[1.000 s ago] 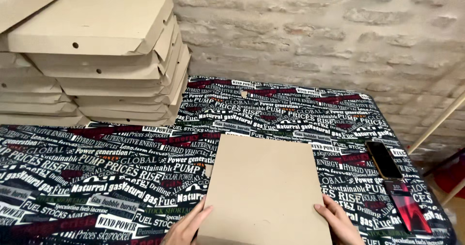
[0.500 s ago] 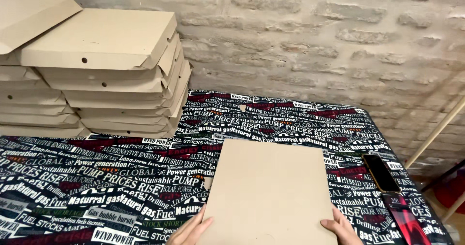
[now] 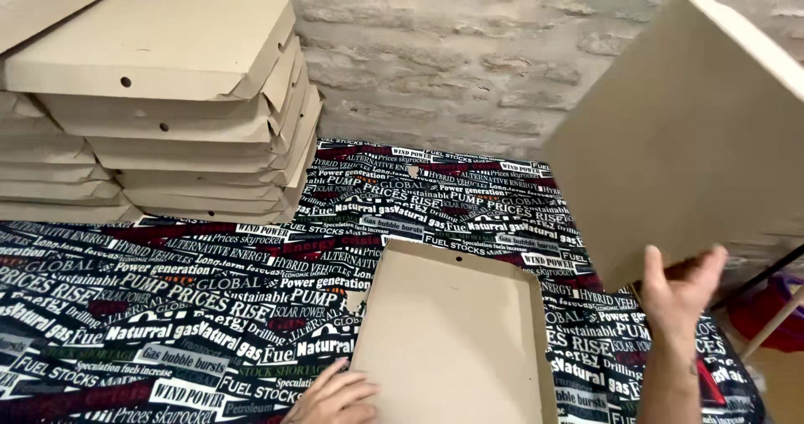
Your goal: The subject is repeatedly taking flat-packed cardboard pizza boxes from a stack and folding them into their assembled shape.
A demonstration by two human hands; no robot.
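Cardboard box base lies open and flat on the near part of the tabletop, close to its near edge, while the matching cardboard lid is lifted clear of it and tilted high toward the right edge. The right hand grips the lid's lower corner with fingers closed round the board; held by one corner only, so large a panel could well twist, slip free, or crease at the grip. The left hand rests spread and open on the base's near left corner, holding nothing; if that pressure eases, the light base may slide on the printed cloth. A stack of folded boxes stands at the far left corner, well apart from the swinging lid.
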